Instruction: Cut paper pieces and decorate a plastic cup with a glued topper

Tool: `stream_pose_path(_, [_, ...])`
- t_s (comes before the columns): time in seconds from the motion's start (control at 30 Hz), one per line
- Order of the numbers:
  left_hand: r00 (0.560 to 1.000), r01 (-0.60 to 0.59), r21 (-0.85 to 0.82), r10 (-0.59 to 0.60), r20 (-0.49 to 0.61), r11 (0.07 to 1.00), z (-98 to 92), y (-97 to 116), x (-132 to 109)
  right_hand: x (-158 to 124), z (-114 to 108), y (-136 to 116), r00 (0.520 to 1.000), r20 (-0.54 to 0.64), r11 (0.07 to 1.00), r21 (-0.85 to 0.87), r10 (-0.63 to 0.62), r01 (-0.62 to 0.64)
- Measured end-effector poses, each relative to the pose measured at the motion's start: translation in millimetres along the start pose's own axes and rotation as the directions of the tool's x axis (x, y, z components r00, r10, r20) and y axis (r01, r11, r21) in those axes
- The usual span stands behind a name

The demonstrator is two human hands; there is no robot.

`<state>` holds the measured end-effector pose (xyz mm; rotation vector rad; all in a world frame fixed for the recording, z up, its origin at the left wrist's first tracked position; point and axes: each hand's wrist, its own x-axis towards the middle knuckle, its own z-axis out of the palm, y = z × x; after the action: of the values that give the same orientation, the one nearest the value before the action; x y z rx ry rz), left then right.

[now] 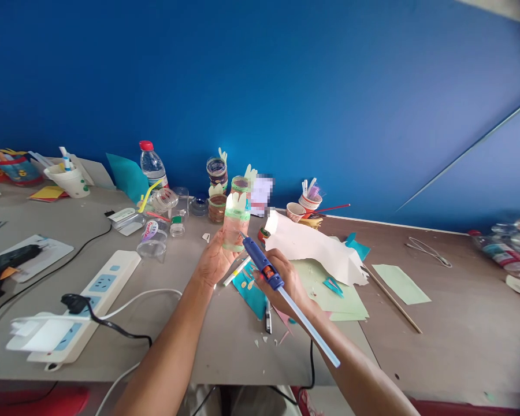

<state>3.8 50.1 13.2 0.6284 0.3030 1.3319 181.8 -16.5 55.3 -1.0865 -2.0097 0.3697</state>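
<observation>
I take the white power strip (91, 303) as my landmark. The clear plastic cup (236, 222), banded in green with pale cutouts standing at its rim, is to the right of the strip and farther from me. My left hand (219, 260) is curled round the cup's lower part, pinching it firmly enough, I judge, though some fingers are hidden. My right hand (286, 280) is wrapped round the blue hot-glue gun (260, 259), also right of the strip, with its translucent glue stick (309, 326) jutting from the back. The nozzle (243, 236) points at the cup's wall; whether it touches, I cannot tell, and I see no bead of glue. I read the step in hand as gluing on that wall. The next move, I think, calls for a motionless cup, a steady nozzle and left fingers well away from the hot tip.
</observation>
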Motion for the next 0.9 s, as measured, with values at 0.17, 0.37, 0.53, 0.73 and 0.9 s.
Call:
stream_pose_path(0.17, [1.0, 0.016, -0.058, -0.016, -0.006, 0.998, 0.5, 1, -1, 0, -4, -5, 0.999, -0.037, 0.986, 0.165, 0.016, -0.01])
stream_pose_path(0.37, [0.997, 0.068, -0.105, -0.071, -0.029, 0.992, 0.3, 1, -2, 4, -9, -14, 0.974, -0.043, 0.925, 0.325, 0.223, -0.198])
stream_pose_path(0.53, [0.993, 0.101, -0.163, -0.111, -0.051, 0.982, -1.2, 1, -1, 5, -8, -14, 0.96, -0.035, 0.896, 0.37, 0.277, -0.245])
stream_pose_path(0.73, [0.991, 0.116, -0.231, -0.128, -0.038, 0.966, -3.3, 0, -1, 5, 2, -4, 0.958, -0.006, 0.871, 0.42, 0.285, -0.257])
stream_pose_path(0.9, [0.991, 0.129, -0.217, -0.131, 0.005, 0.967, -4.7, -1, -1, 5, 7, -2, 0.964, -0.004, 0.871, 0.428, 0.267, -0.24])
